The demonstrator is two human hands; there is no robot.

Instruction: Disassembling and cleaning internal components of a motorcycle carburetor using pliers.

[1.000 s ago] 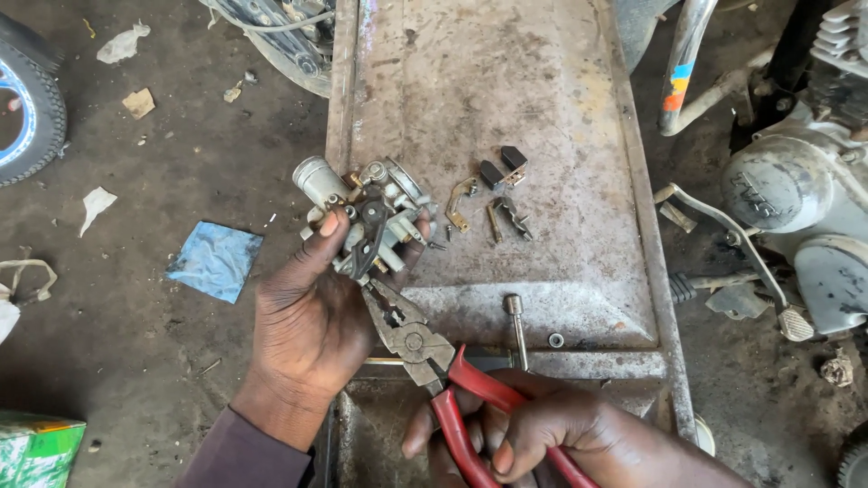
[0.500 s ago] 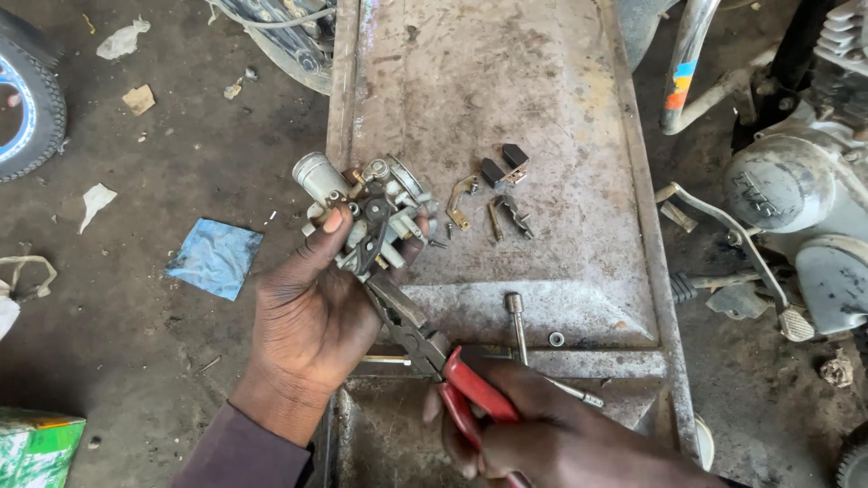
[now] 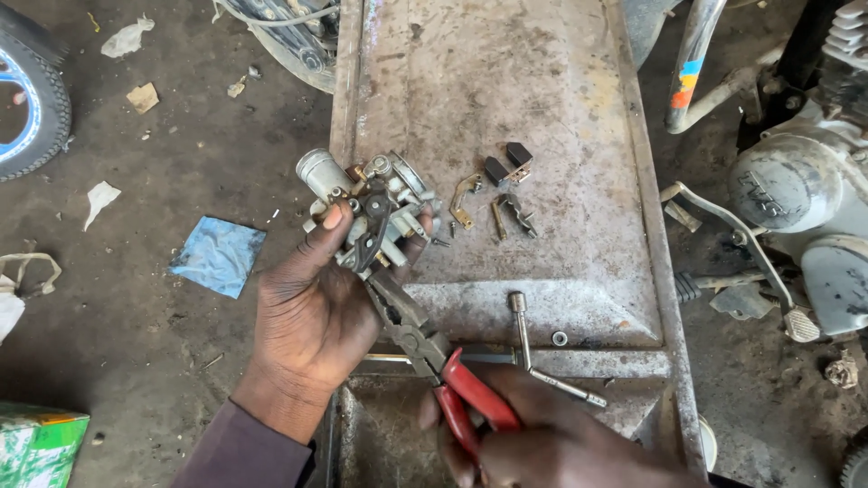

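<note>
My left hand (image 3: 312, 316) grips a small metal carburettor (image 3: 366, 203) over the left edge of a worn metal tray (image 3: 542, 81). My thumb rests on its top. My right hand (image 3: 542, 443) at the bottom holds red-handled pliers (image 3: 434, 357); their jaws reach up into the underside of the carburettor. Small loose parts (image 3: 497, 194), some brass and some black, lie on the tray to the right of the carburettor.
A thin socket tool (image 3: 533, 348) and a small washer (image 3: 560, 338) lie on the tray's lower step. A motorcycle engine and kick lever (image 3: 787, 199) stand at right. A tyre (image 3: 32, 99), blue plastic scrap (image 3: 217, 256) and litter lie on the dirt floor at left.
My right hand has shifted down and right with the pliers; the handles are closer together now. The jaws stay at the carburettor, which my left hand keeps nearly still.
</note>
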